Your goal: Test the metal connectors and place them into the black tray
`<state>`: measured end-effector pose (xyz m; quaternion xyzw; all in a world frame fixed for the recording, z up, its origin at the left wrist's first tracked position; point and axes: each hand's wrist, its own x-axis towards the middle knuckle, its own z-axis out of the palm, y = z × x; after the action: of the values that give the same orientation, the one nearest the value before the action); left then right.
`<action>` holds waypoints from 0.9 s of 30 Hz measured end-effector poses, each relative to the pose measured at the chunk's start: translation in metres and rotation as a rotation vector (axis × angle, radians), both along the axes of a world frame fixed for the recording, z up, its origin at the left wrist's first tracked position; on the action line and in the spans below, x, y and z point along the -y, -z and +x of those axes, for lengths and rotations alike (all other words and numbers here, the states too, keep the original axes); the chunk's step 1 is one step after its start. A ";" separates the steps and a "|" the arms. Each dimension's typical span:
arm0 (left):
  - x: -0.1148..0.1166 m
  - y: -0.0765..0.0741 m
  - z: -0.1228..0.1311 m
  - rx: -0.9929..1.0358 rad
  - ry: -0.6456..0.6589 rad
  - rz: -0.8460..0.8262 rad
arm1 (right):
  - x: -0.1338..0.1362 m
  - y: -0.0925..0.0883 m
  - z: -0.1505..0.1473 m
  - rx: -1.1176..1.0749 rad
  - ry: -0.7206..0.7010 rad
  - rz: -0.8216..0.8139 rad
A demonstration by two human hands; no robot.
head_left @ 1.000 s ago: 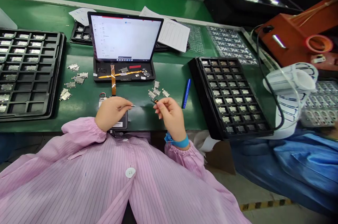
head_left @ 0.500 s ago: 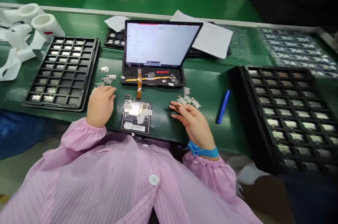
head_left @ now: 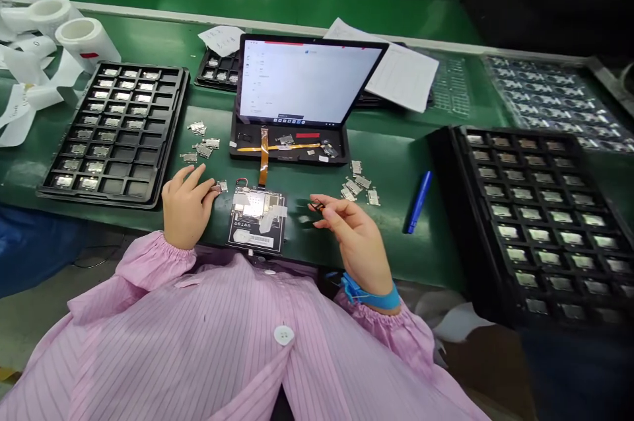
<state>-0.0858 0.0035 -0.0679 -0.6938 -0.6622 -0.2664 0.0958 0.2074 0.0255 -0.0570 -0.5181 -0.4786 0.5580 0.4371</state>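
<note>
My left hand (head_left: 187,205) rests on the green mat with its fingertips pinched on a small metal part (head_left: 221,186) just left of a circuit board (head_left: 257,218). My right hand (head_left: 351,234) hovers to the right of that board, thumb and fingers pinched on a small dark part (head_left: 317,204). An orange flex cable (head_left: 263,155) runs from the board up to a black fixture (head_left: 287,143) holding a lit tablet screen (head_left: 304,80). Loose metal parts (head_left: 360,184) lie beyond my right hand, and others (head_left: 202,141) beyond my left.
A black compartment tray (head_left: 116,130) with metal parts sits at the left, another (head_left: 539,209) at the right. A blue pen (head_left: 419,200) lies between fixture and right tray. White tape rolls (head_left: 74,38) and papers (head_left: 401,74) lie at the back.
My view swung left from one second ago. My left hand went to the loose parts and drew one back toward the board. My right hand stayed pinched on its dark part.
</note>
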 end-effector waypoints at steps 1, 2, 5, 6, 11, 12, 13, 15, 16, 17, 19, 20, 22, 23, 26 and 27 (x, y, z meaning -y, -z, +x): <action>0.000 -0.002 0.005 0.041 0.016 0.008 | 0.002 -0.002 -0.002 -0.006 -0.001 -0.004; 0.000 -0.005 0.009 0.098 0.046 -0.002 | 0.004 -0.006 -0.005 -0.014 -0.008 -0.016; 0.001 -0.016 0.026 0.288 0.239 -0.058 | 0.010 -0.017 -0.016 -0.044 -0.097 -0.073; 0.001 -0.020 0.032 0.307 0.324 -0.053 | 0.012 -0.021 -0.021 -0.056 -0.142 -0.094; 0.004 -0.025 0.054 0.166 0.696 0.189 | 0.014 -0.030 -0.035 -0.165 -0.266 -0.176; 0.005 -0.024 0.055 0.153 0.733 0.225 | 0.014 -0.030 -0.035 -0.181 -0.267 -0.186; 0.006 -0.023 0.056 0.144 0.755 0.247 | 0.015 -0.029 -0.034 -0.192 -0.267 -0.195; 0.007 -0.020 0.055 0.134 0.773 0.264 | 0.015 -0.028 -0.031 -0.207 -0.272 -0.212; 0.008 -0.019 0.054 0.132 0.780 0.268 | 0.016 -0.028 -0.030 -0.214 -0.282 -0.222; 0.008 -0.018 0.053 0.130 0.789 0.273 | 0.016 -0.028 -0.029 -0.222 -0.295 -0.229; 0.010 -0.018 0.052 0.128 0.805 0.284 | 0.017 -0.028 -0.028 -0.237 -0.313 -0.240; 0.010 -0.018 0.052 0.132 0.811 0.282 | 0.017 -0.028 -0.028 -0.240 -0.319 -0.243; 0.011 -0.018 0.052 0.156 0.817 0.260 | 0.018 -0.028 -0.028 -0.238 -0.322 -0.246; 0.011 -0.019 0.052 0.171 0.819 0.238 | 0.018 -0.028 -0.029 -0.237 -0.321 -0.246; 0.012 -0.021 0.053 0.185 0.825 0.198 | 0.018 -0.027 -0.029 -0.237 -0.315 -0.240; 0.012 -0.022 0.054 0.171 0.832 0.209 | 0.018 -0.027 -0.029 -0.235 -0.316 -0.239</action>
<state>-0.0323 -0.0088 -0.0455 -0.8634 -0.3014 -0.4046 -0.0052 0.1784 0.0075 -0.0301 -0.4163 -0.4300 0.7289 0.3326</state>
